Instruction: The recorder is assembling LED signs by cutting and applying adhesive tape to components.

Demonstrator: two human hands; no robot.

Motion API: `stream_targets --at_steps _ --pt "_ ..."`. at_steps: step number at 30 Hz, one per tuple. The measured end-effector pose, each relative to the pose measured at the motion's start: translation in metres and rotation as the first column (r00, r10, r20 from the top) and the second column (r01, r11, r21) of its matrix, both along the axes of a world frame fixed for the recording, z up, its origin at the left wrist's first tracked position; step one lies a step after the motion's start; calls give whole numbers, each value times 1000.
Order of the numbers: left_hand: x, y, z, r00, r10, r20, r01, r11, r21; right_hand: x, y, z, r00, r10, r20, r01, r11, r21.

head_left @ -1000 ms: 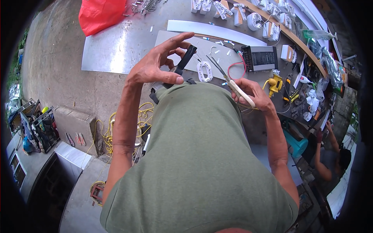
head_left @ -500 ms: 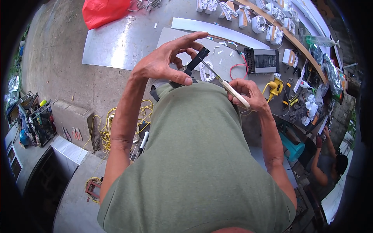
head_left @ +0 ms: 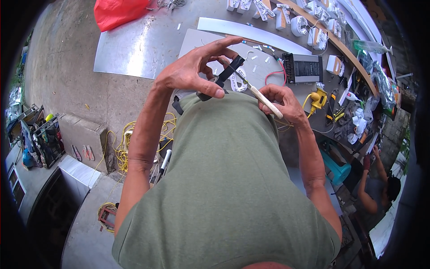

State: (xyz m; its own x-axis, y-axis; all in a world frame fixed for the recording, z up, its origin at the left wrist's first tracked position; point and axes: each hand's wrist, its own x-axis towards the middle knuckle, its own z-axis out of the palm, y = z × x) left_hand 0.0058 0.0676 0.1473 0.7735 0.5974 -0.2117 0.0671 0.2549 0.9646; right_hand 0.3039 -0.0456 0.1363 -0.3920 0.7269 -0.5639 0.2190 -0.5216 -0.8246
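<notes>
My left hand [head_left: 190, 67] is closed round a roll of black tape [head_left: 205, 95], thumb pressing on it near my shirt front. From the roll a strip of black tape [head_left: 232, 67] stands out, stretched up and to the right. My right hand [head_left: 286, 105] grips a slim tool by its off-white handle [head_left: 265, 101]. The tool's thin dark metal blade or tip [head_left: 242, 78] reaches the strip; whether it cuts into it I cannot tell. Just beyond, a white letter-shaped piece with a hollow middle [head_left: 238, 80] lies on the grey sheet.
A black power unit [head_left: 303, 68] with red leads sits at the right. Behind it stand several white letter-shaped pieces [head_left: 298, 26]. A yellow power tool [head_left: 318, 99] and pliers [head_left: 331, 106] lie further right. Another person [head_left: 374, 188] works at the far right. Yellow cable [head_left: 120, 152] coils on the floor.
The tool in my right hand has tilted more steeply, its handle end shifting slightly left and up. The tape strip has moved a little to the right. My left hand keeps its hold.
</notes>
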Motion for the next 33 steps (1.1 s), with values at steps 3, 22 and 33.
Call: stream_targets --at_steps 3,22,33 --pt "0 -1 0 1000 -2 4 2 1000 1 0 0 -1 1000 -7 -19 7 1000 1" --pt "-28 13 -49 949 173 -263 -112 966 232 31 -3 -56 931 0 365 -110 954 279" --pt "-16 21 -120 425 758 -495 -46 564 824 12 6 -123 404 -504 763 -443 622 645"
